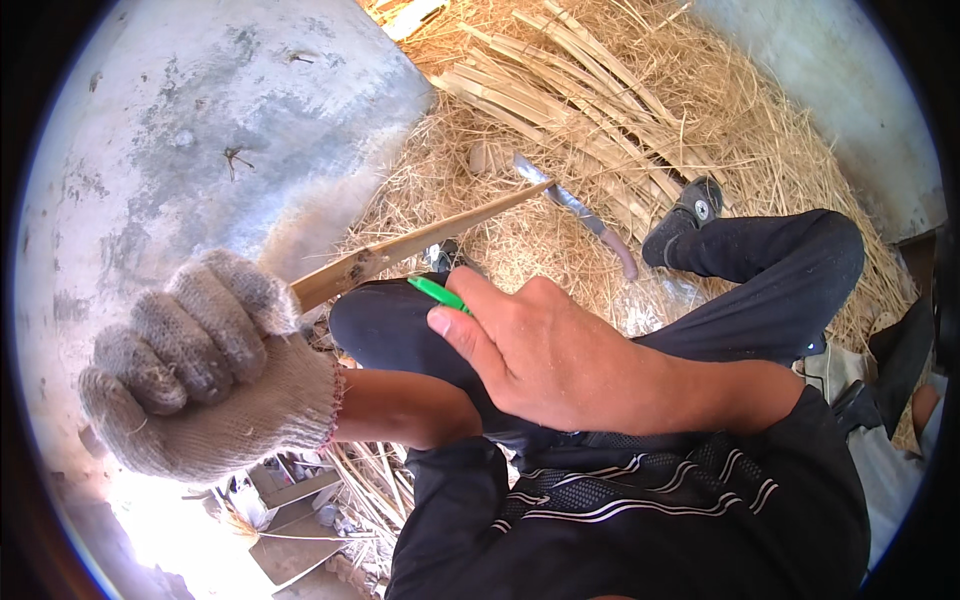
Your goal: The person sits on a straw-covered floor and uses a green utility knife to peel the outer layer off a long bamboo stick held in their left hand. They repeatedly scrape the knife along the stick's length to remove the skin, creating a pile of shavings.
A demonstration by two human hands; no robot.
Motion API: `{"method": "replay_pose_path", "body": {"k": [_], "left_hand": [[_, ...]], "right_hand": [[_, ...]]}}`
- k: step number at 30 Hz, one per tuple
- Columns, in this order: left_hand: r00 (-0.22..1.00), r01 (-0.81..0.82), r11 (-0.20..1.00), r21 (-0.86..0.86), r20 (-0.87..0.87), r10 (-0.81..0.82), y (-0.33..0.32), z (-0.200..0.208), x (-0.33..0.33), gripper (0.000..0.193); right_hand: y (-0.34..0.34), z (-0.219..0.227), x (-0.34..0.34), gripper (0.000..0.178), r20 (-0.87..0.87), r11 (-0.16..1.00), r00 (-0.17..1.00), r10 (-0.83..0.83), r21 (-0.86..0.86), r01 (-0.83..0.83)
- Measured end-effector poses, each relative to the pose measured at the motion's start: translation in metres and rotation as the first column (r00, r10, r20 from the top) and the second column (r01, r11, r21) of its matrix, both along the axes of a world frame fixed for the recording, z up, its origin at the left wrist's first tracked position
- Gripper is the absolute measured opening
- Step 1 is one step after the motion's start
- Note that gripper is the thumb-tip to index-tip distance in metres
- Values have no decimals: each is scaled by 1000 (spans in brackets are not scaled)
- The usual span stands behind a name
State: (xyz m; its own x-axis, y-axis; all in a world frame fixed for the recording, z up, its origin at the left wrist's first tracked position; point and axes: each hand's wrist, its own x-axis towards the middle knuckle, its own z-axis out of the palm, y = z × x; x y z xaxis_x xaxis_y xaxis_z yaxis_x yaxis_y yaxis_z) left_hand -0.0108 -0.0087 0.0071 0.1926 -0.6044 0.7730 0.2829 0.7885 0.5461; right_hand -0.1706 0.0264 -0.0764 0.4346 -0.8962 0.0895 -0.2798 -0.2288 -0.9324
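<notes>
Gloved left hand clasps a wooden strip, right hand pinches a green tool; likely trimming, next stroke calling for steadiness

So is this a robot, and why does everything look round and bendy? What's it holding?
No robot here, just a person. The picture comes from a wide camera worn on their head, looking down, so straight things bend near the edges. That's why you see the person's own dark trousers too.

The left hand wears a knitted glove and grips a long wooden strip. The right hand is bare and holds something small and green; most of it is hidden, so I can't tell exactly what it is.

On the ground are straw-like shavings, a pile of pale strips and a large knife.
</notes>
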Motion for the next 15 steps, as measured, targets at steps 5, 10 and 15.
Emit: {"method": "replay_pose_path", "body": {"k": [5,10,15], "left_hand": [[997,42,999,-15,70,-41,-1,1,1,41],[991,114,993,-19,68,-113,3,-4,6,41],[972,205,978,-27,127,-200,-4,-6,22,40]], "right_hand": [[-5,-30,4,29,-93,983,981,-173,-71,166],[6,-14,5,30,-103,990,988,-118,-94,108],[0,-12,6,27,-190,988,975,-119,-119,98]]}}
